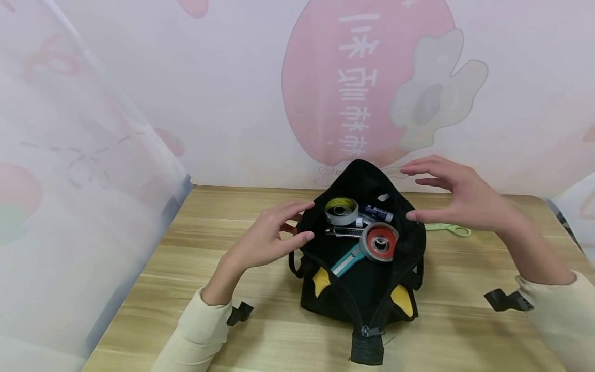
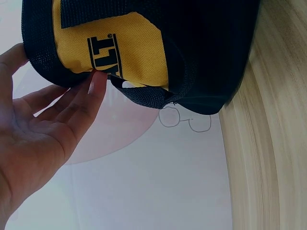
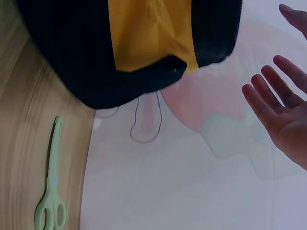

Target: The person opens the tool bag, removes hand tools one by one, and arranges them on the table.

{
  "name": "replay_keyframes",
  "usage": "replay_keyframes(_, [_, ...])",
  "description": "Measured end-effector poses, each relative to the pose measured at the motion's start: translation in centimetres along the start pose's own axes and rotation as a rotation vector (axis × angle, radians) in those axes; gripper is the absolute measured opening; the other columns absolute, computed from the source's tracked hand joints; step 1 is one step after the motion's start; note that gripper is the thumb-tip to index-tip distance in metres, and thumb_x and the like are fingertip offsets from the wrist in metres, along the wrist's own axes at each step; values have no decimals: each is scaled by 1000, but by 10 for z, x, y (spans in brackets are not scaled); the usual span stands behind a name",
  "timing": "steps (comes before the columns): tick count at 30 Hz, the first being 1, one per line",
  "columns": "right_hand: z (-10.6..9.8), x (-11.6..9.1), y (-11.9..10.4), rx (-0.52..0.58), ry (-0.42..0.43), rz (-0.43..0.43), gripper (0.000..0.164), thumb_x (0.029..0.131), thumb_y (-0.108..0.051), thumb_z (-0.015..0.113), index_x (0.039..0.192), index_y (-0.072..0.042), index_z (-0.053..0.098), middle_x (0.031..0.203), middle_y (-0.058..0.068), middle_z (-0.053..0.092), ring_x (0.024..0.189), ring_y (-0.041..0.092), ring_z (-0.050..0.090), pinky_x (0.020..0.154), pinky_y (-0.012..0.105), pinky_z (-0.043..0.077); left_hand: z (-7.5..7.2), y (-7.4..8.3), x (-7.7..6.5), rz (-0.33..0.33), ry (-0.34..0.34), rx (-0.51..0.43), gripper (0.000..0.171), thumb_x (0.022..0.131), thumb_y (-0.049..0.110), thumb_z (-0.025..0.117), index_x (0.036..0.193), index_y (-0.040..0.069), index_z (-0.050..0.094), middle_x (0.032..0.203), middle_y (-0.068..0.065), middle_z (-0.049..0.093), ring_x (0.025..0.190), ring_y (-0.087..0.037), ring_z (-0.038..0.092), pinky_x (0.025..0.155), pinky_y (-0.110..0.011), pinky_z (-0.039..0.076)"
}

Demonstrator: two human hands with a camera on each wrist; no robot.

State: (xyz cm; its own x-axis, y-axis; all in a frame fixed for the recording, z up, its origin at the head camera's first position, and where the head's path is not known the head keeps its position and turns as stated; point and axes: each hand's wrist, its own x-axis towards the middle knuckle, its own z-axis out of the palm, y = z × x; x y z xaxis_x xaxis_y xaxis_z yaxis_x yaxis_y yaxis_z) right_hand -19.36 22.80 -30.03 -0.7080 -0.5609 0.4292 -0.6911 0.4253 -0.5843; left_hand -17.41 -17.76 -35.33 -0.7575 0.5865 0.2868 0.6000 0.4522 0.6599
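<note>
Shadow fills the bottom of the black bag, so what lies deepest there is hard to make out. It stands unzipped on the wooden table, its mouth spread wide, 2 tape rolls showing: a yellow-cored roll at the back, a red-cored roll nearer the front. That second roll covers the upper end of a teal cutter. A silver-bladed cutter is partly masked too, beside a dark blue tube whose label I can't read. Lettering on the yellow side panel is only partly legible, and the green scissors have their handle loops clipped by the right wrist view's lower edge.

The left hand comes in low at the bag's left rim, fingers loosely extended, touching its side without clenching it. The right hand hangs in the air past the opposite rim, palm turned inward, thumb and fingers spread apart, grasping nothing.
</note>
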Motion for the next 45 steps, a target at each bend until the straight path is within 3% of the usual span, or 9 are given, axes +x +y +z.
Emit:
replay_keyframes(4, [8, 10, -1, -13, -20, -14, 76, 75, 2, 95, 144, -9, 65, 142, 1, 64, 130, -7, 56, 108, 9, 50, 1, 2, 0, 11, 1, 0, 61, 102, 22, 74, 156, 5, 55, 154, -13, 61, 123, -31, 72, 95, -38, 66])
replay_keyframes(8, [17, 20, -1, -17, -52, -17, 69, 79, -2, 94, 142, -7, 66, 141, 2, 66, 128, 3, 62, 108, 12, 52, 1, 4, 1, 18, 1, 2, 60, 101, 23, 75, 155, 4, 55, 153, -13, 63, 123, -31, 72, 95, -37, 66])
replay_keyframes(15, [36, 43, -1, -92, -165, 38, 57, 86, -13, 91, 139, -10, 69, 143, 6, 66, 129, 29, 66, 107, 45, 60, 2, 3, 3, 13, -4, 6, 60, 101, 23, 75, 156, 5, 55, 153, -12, 63, 122, -30, 72, 95, -38, 66])
replay_keyframes(18, [44, 51, 1, -73, -211, 26, 56, 88, -13, 89, 139, -7, 68, 143, 8, 66, 129, 33, 66, 108, 48, 60, 2, 4, 3, 10, -2, 1, 61, 101, 23, 75, 156, 5, 55, 153, -12, 63, 122, -30, 72, 94, -38, 66])
replay_keyframes(23, [57, 62, 1, -85, -274, 38, 56, 89, -15, 88, 140, -7, 68, 142, 9, 66, 127, 33, 67, 107, 50, 60, 2, 4, 3, 15, 1, -6, 60, 102, 23, 74, 156, 5, 55, 152, -12, 63, 122, -29, 72, 94, -37, 66])
replay_keyframes(33, [89, 81, 9, -209, -415, 75, 46, 91, -18, 85, 134, -5, 73, 135, 13, 70, 116, 29, 68, 98, 49, 61, 4, 4, 4, 9, -6, -7, 60, 102, 23, 74, 156, 6, 55, 153, -10, 62, 124, -27, 70, 95, -35, 66])
replay_keyframes(45, [106, 70, 34, -140, -409, 177, 45, 92, -17, 82, 133, -2, 71, 129, 17, 72, 113, 36, 68, 95, 50, 59, 7, 8, 7, 23, -8, 2, 60, 103, 24, 73, 156, 6, 55, 154, -12, 62, 123, -27, 71, 95, -35, 66])
